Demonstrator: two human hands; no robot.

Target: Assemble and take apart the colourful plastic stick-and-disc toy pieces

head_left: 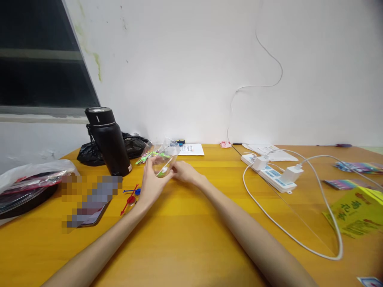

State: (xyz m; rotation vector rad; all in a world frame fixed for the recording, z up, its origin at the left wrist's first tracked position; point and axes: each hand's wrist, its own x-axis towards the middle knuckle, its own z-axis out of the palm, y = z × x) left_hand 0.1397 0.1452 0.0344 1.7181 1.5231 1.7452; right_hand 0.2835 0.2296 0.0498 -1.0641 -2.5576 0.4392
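My left hand (151, 181) is closed around a clear plastic bag (172, 146), with the thumb stretched toward my right hand. A white and green piece (163, 171) shows through the film between thumb and fingers. Bright green pieces (161, 155) and some pinkish ones show farther left in the clear plastic. My right hand (187, 173) is closed at the bag's right side, its fingertips close to my left thumb; what they pinch is hidden. Left of my left wrist lie a red arrow spinner (131, 200) and a blue arrow spinner (137, 191), partly covered by the wrist.
A black flask (109, 147) stands at left before a black plastic bag (89, 154). Nearer lie a phone (97, 217) and a round plastic-wrapped item (32, 193). At right are a power strip (277, 179), a looping white cable (324, 195) and a yellow package (356, 211).
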